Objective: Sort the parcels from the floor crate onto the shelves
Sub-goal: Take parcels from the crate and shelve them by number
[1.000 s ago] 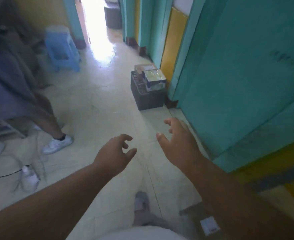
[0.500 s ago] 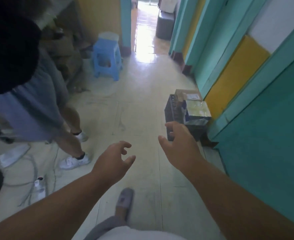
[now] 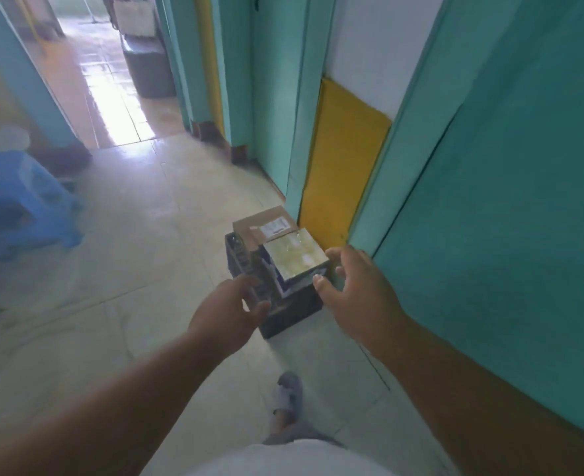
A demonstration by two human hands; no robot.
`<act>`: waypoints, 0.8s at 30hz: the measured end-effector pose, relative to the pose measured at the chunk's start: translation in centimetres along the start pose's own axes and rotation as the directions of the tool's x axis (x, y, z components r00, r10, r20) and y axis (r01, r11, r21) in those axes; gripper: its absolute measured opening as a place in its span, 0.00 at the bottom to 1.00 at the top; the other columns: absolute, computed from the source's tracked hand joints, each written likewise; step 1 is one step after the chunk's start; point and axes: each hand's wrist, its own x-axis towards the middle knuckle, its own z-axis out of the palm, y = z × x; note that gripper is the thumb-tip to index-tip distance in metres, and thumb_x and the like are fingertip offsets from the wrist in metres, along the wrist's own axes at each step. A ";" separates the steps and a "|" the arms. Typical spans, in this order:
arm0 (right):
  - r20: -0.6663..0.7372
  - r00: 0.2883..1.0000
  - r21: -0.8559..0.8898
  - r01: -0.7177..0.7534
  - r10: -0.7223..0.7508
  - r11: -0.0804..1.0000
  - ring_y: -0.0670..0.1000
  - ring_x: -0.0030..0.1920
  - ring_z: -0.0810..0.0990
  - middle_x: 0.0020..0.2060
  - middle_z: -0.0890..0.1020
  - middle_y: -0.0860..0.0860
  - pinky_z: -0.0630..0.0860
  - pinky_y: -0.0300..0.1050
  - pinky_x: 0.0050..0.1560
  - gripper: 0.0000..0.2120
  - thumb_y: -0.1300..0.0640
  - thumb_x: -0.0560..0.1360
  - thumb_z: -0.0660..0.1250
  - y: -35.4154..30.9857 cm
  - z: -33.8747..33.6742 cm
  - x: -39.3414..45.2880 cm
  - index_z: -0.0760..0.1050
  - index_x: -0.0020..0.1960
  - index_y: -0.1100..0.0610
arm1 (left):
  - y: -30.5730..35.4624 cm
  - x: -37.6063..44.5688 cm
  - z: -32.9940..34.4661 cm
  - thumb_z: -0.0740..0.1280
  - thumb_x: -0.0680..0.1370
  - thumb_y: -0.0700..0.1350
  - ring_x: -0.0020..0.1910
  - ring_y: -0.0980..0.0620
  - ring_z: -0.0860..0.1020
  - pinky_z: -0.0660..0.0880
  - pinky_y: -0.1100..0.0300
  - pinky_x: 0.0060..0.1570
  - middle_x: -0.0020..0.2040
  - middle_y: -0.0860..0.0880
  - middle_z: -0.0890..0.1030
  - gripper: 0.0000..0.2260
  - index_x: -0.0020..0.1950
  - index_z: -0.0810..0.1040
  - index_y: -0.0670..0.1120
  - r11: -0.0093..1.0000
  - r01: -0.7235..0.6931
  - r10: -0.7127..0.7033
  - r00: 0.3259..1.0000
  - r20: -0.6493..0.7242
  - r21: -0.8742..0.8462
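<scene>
One wide-angle camera worn on the head looks forward and steeply down a corridor, its edges bowed by the lens. Both forearms reach in from the bottom edge toward a dark floor crate (image 3: 294,312) at mid-frame, near the teal wall (image 3: 510,201) on the right; the floor (image 3: 139,286) fills the left.

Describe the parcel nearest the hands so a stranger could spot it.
Find the yellow wall panel on the right; a dark crate sits on the floor at its foot. The glossy parcel is the nearer one in it, shiny and pale-topped, unlike the plain brown cardboard box behind.
</scene>
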 end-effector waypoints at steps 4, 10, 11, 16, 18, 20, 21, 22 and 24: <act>0.030 0.999 -0.013 0.025 -0.024 1.000 0.48 0.60 0.75 0.65 0.74 0.49 0.70 0.37 0.52 0.20 0.49 0.79 0.65 0.5 -0.3 10.4 0.68 0.68 0.50 | 1.2 8.3 -1.9 0.69 0.78 0.56 0.48 0.55 0.78 0.79 0.55 0.50 0.51 0.57 0.77 0.14 0.62 0.74 0.57 0.999 0.038 -0.038 0.999 0.021 0.011; 0.038 0.998 0.045 0.044 -0.046 0.998 0.48 0.62 0.74 0.66 0.72 0.49 0.69 0.36 0.53 0.21 0.49 0.79 0.65 -2.0 1.4 23.9 0.67 0.70 0.50 | -0.3 19.9 -6.3 0.68 0.78 0.56 0.47 0.56 0.78 0.79 0.58 0.48 0.52 0.57 0.77 0.16 0.64 0.74 0.58 0.996 0.055 -0.058 0.998 0.036 0.076; 0.043 0.998 0.049 0.035 -0.037 0.998 0.48 0.63 0.74 0.66 0.72 0.49 0.69 0.35 0.53 0.21 0.49 0.79 0.65 -2.0 2.0 25.6 0.67 0.70 0.50 | -0.6 21.9 -6.6 0.68 0.78 0.56 0.48 0.56 0.78 0.79 0.59 0.48 0.53 0.56 0.77 0.16 0.65 0.74 0.58 0.994 0.053 -0.059 0.997 0.059 0.093; 0.004 0.992 0.058 -0.123 0.123 0.991 0.47 0.59 0.72 0.66 0.72 0.50 0.69 0.37 0.52 0.23 0.48 0.79 0.65 -1.3 5.5 33.7 0.66 0.71 0.51 | -1.9 33.7 -7.2 0.68 0.78 0.55 0.50 0.54 0.79 0.78 0.59 0.46 0.54 0.55 0.78 0.17 0.66 0.75 0.57 0.990 -0.006 -0.027 0.972 0.235 0.139; -0.029 0.980 0.058 -0.195 0.197 0.979 0.47 0.59 0.73 0.64 0.73 0.51 0.68 0.37 0.52 0.23 0.48 0.79 0.65 -1.2 7.2 36.5 0.66 0.72 0.52 | -2.7 39.0 -7.4 0.69 0.78 0.53 0.46 0.55 0.79 0.73 0.64 0.37 0.52 0.55 0.79 0.15 0.64 0.76 0.55 0.988 -0.049 0.002 0.953 0.303 0.147; -0.043 0.963 0.056 -0.264 0.266 0.963 0.47 0.59 0.73 0.63 0.74 0.51 0.69 0.37 0.52 0.23 0.48 0.78 0.66 -1.2 9.3 39.1 0.67 0.71 0.53 | -3.6 44.0 -7.6 0.69 0.78 0.50 0.44 0.54 0.80 0.75 0.63 0.38 0.51 0.52 0.81 0.15 0.64 0.76 0.51 0.986 -0.077 0.016 0.929 0.369 0.150; -0.048 0.951 0.052 -0.304 0.306 0.951 0.47 0.58 0.73 0.62 0.74 0.51 0.70 0.37 0.52 0.23 0.48 0.78 0.66 -1.1 10.3 40.2 0.67 0.71 0.52 | -4.2 46.2 -7.4 0.69 0.78 0.49 0.47 0.51 0.81 0.78 0.58 0.44 0.52 0.50 0.82 0.16 0.65 0.76 0.48 0.985 -0.088 0.021 0.911 0.411 0.146; -0.050 0.937 0.048 -0.342 0.345 0.938 0.47 0.57 0.73 0.62 0.74 0.51 0.70 0.34 0.50 0.23 0.48 0.78 0.67 -1.0 11.4 41.2 0.67 0.70 0.52 | -5.0 48.3 -6.9 0.69 0.78 0.49 0.50 0.49 0.82 0.79 0.54 0.50 0.54 0.49 0.83 0.16 0.65 0.76 0.47 0.985 -0.088 0.013 0.893 0.449 0.146; -0.043 0.913 0.044 -0.403 0.405 0.914 0.43 0.54 0.71 0.60 0.75 0.50 0.67 0.26 0.41 0.23 0.47 0.78 0.67 -0.2 13.8 43.0 0.68 0.70 0.52 | -6.6 51.7 -5.3 0.68 0.79 0.48 0.53 0.47 0.81 0.78 0.54 0.51 0.56 0.48 0.82 0.15 0.65 0.76 0.47 0.981 -0.097 -0.006 0.855 0.519 0.170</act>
